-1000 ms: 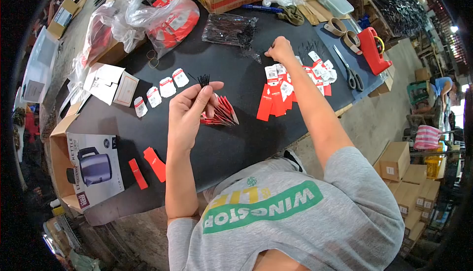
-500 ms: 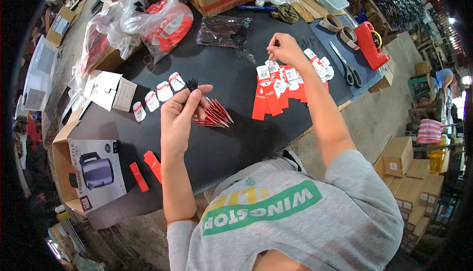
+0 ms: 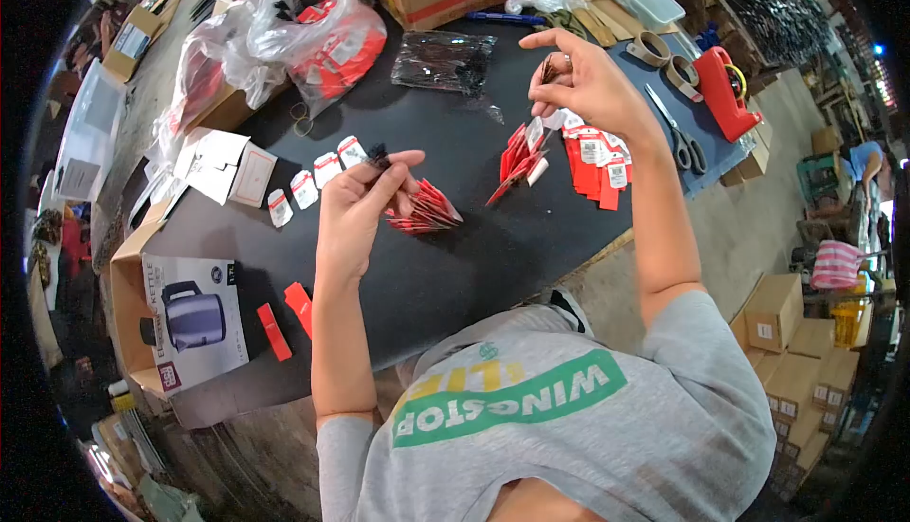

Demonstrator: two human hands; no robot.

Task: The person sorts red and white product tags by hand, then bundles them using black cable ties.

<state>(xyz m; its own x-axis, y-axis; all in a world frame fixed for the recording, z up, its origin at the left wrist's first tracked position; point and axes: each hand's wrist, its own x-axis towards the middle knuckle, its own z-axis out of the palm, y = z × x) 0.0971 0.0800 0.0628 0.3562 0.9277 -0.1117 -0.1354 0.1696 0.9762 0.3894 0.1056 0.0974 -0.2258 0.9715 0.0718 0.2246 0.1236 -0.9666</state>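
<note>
Head view: right hand [image 3: 599,91], raised above the table [image 3: 483,271], dangles red tags [image 3: 515,159].

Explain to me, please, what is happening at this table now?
A person works with two bare hands at a dark table. The left hand grips one bunch of red tags by what look like black strings. The right hand holds a second bunch, which hangs below it. More red-and-white tags lie on the table near the scissors.
</note>
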